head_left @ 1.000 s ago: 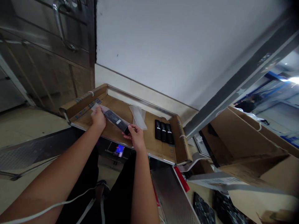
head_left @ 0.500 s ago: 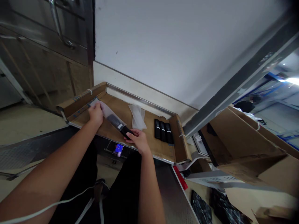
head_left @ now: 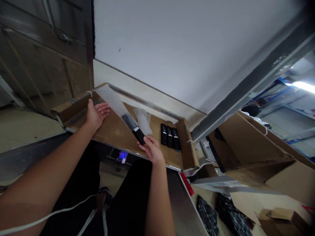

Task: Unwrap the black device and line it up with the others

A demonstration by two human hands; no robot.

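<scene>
Setting: a shallow cardboard tray (head_left: pixel 115 131) lay on a metal-edged tabletop (head_left: pixel 157 162) below a pale wall, seen from above by the person working.
Landmark: every place below is given relative to the cardboard tray.
Held thing: a slim black remote (head_left: pixel 138 134) sat partly inside a long clear plastic sleeve (head_left: pixel 114 101); the pair hung slanted above the tray's middle, the sleeve's open end reaching up toward the tray's far left corner and the remote's dark end pointing down toward the tray's near edge.
Right hand: the right hand (head_left: pixel 152 150) was closed around the lower, dark end of the remote, thumb and fingertips pinching it, right at the tray's near edge. The remote rose up and leftward out of this hand.
Right arm: the forearm ran straight up from the bottom of the view, wrist slightly bent back.
Left hand: the left hand (head_left: pixel 95 114) was open, palm up, fingers spread and loosely curled, gripping nothing, over the tray's left end. The sleeve passed just beside its fingertips; whether they touched could not be told.
Left arm: it stretched in long from the lower left.
Also in the tray: a flat spare plastic bag (head_left: pixel 144 119) near the centre, and three black remotes (head_left: pixel 169 136) side by side at the right end.
</scene>
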